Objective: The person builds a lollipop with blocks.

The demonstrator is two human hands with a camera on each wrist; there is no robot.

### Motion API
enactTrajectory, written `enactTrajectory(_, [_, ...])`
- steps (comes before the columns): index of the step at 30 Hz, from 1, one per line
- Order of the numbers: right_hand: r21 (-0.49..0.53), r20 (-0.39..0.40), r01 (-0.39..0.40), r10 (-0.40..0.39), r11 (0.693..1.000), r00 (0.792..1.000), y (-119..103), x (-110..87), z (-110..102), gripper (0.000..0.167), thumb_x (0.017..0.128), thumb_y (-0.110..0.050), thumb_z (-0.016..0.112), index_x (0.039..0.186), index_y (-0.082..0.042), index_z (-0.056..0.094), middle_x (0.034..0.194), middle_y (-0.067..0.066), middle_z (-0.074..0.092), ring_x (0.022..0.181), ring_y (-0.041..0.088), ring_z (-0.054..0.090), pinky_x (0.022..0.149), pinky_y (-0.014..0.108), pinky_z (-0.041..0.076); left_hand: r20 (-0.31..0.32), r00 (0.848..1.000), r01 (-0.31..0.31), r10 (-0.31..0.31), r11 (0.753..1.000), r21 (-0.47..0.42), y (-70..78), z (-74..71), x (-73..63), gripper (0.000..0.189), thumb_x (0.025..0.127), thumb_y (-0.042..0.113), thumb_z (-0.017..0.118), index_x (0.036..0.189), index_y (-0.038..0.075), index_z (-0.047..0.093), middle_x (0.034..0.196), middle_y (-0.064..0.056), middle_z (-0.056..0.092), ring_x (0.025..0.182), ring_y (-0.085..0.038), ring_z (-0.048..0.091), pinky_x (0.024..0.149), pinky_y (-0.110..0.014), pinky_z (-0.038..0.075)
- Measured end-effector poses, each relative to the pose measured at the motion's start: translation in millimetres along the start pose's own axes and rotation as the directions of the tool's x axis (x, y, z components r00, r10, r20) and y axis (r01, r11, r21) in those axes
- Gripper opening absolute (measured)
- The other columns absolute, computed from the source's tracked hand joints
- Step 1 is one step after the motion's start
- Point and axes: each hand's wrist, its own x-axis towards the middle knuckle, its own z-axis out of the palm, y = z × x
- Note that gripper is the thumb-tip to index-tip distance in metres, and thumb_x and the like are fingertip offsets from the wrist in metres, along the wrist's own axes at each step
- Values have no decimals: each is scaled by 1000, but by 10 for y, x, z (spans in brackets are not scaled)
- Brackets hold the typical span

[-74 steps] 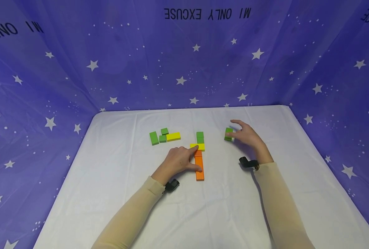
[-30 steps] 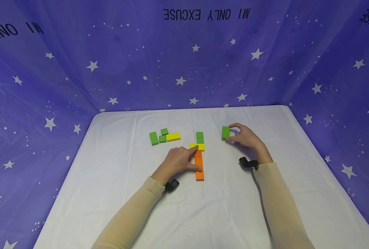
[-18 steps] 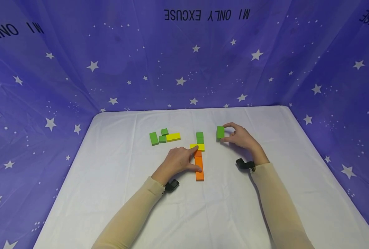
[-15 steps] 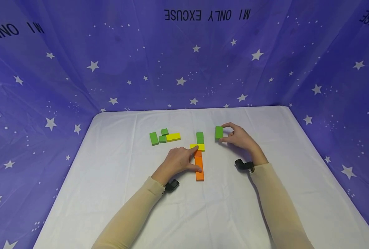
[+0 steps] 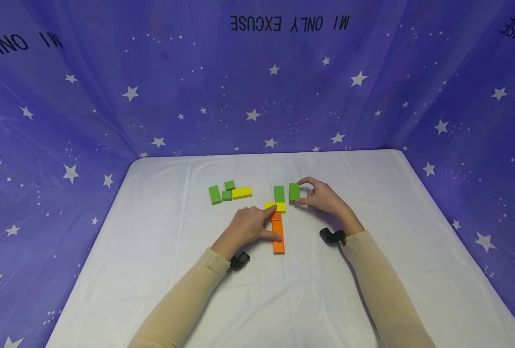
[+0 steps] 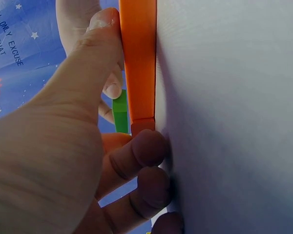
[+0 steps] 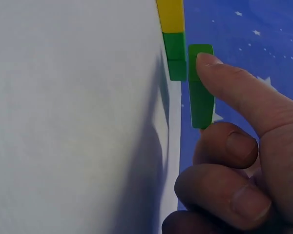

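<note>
In the head view, my right hand [image 5: 322,197] pinches a green block [image 5: 294,192] between thumb and fingers. The right wrist view shows this green block [image 7: 202,109] raised off the white tabletop, beside a green section [image 7: 175,46] that adjoins a yellow block [image 7: 171,17]. My left hand [image 5: 249,224] rests on the row of blocks. Its index fingertip touches the yellow block [image 5: 281,208] and its thumb touches a long orange block [image 5: 278,247]. A small orange block [image 5: 276,217] sits between those two. The green section [image 5: 279,194] forms the row's far end.
Left of the row lie a green block [image 5: 215,195], two small green blocks, one nearer [image 5: 226,195], and a yellow block [image 5: 242,193]. A white cloth [image 5: 179,299] covers the table. A blue starry curtain [image 5: 205,82] surrounds its back and sides.
My right hand has picked up the green block from the right side of the table and carried it left, close to the row. The left hand has kept its place.
</note>
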Motion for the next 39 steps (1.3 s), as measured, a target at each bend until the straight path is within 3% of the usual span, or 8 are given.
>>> enactTrajectory(11, [-129, -11, 32, -34, 991, 999, -35, 31, 109, 66, 77, -37, 85, 134, -20, 56, 61, 2, 43, 55, 17, 39, 53, 32, 32, 5, 1000, 5, -5, 1000, -5, -7, -4, 8, 99, 65, 83, 66, 142, 21, 56, 56, 5, 34, 50, -14, 35, 48, -30, 27])
enactTrajectory(19, [-208, -17, -5, 1, 978, 1000, -53, 43, 160, 67, 79, -43, 81, 137, -21, 56, 65, 2, 50, 58, 17, 43, 55, 33, 34, -4, 1000, -2, 2, 1000, -18, -8, -4, -2, 100, 65, 82, 66, 143, 19, 55, 55, 6, 30, 49, -13, 30, 48, -30, 24])
enactTrajectory(39, [-253, -20, -44, 40, 966, 999, -78, 44, 191, 70, 80, -51, 77, 141, -29, 53, 69, 3, 57, 62, 19, 49, 59, 35, 38, -2, 1000, -9, 9, 1000, -20, -34, 17, 13, 101, 65, 82, 65, 144, 21, 54, 55, 6, 27, 49, -12, 28, 49, -30, 23])
